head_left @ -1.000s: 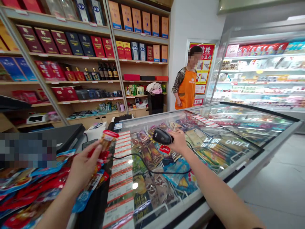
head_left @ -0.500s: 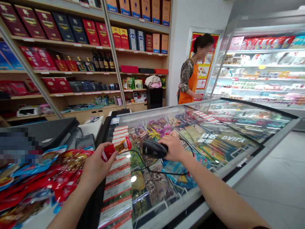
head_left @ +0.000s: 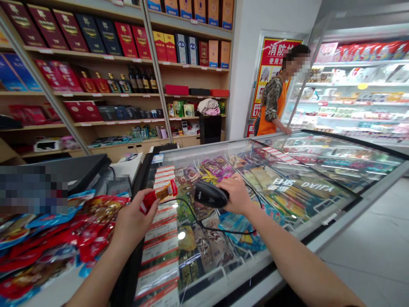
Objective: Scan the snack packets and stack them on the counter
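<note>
My left hand (head_left: pixel 134 219) is closed on a small red and orange snack packet (head_left: pixel 159 195), held level above the left edge of the glass-topped chest freezer (head_left: pixel 332 215). My right hand (head_left: pixel 237 195) grips a black corded barcode scanner (head_left: pixel 209 194), its head pointing left at the packet, a short gap between them. The scanner's black cable (head_left: pixel 204 224) loops across the freezer lid below both hands.
A heap of red and blue snack packets (head_left: pixel 47 241) covers the counter at left, beside a black register (head_left: pixel 76 170). Shelves of boxed goods (head_left: pixel 96 64) fill the back wall. A person in an orange apron (head_left: pixel 273 104) stands at the freezer's far end by the open chiller (head_left: pixel 358 94).
The packet has been turned from upright to level and brought closer to the scanner, which dropped slightly. The person in the apron has walked right, towards the chiller.
</note>
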Motion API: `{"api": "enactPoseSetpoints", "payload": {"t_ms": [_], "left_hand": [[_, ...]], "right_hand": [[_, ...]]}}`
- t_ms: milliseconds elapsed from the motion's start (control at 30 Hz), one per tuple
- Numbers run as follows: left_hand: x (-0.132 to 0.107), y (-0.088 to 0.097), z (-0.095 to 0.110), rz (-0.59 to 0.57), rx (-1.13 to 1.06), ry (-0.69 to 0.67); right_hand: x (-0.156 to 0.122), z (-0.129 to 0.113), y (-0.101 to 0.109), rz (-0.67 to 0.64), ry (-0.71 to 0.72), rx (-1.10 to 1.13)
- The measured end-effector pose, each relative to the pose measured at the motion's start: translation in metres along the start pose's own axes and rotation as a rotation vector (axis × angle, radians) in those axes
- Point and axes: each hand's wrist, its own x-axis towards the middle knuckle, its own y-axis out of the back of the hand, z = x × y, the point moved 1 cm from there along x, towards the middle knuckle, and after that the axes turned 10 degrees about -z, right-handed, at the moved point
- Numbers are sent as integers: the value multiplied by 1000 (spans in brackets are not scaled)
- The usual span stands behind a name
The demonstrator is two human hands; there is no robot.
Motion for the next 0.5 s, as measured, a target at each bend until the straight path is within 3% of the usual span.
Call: {"api": "enactPoseSetpoints", "payload": {"t_ms": [133,300,400,500], "left_hand": [[-2,-16,18,-19,8,-177],[13,-64,70,-248,93,-393],[23,-99,102,-415,205,-385],[23,-128,122,-510,222,-346]], "right_hand": [[-6,24,10,168,-118,-84],[-16,60,19,319,-310,-153],[-20,73,18,360,-347,-176],[-22,76,15,360,-337,-189]]}}
